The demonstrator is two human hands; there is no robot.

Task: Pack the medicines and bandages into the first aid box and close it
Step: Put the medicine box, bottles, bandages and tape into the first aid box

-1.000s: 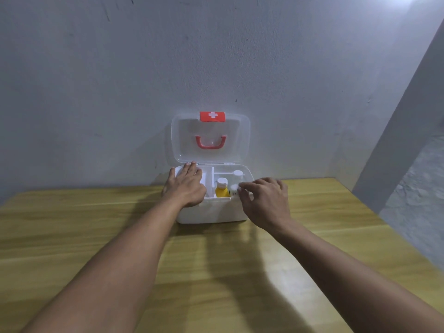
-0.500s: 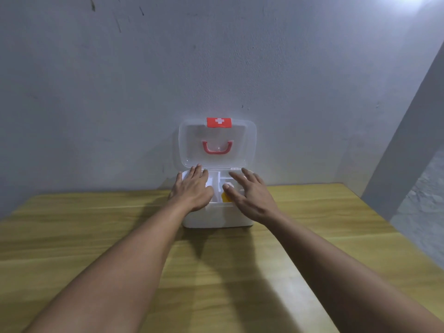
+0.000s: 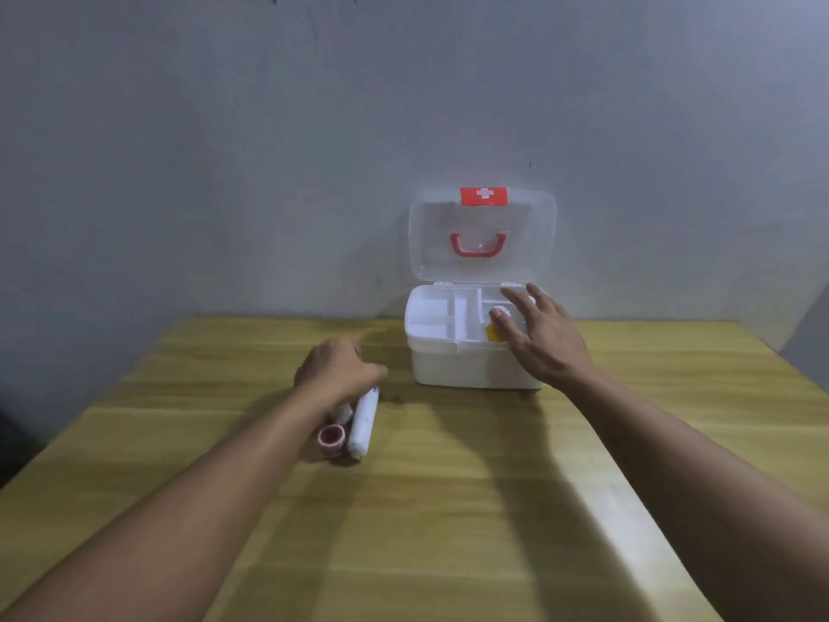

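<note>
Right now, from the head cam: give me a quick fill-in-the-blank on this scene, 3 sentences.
1. The lid of the first aid box stands ____.
2. The white tube and the tape roll lie on the ____.
3. The ____ hand is spread over the box's compartments, while the left hand hangs above the tube.

Missing words: open; table; right
</note>
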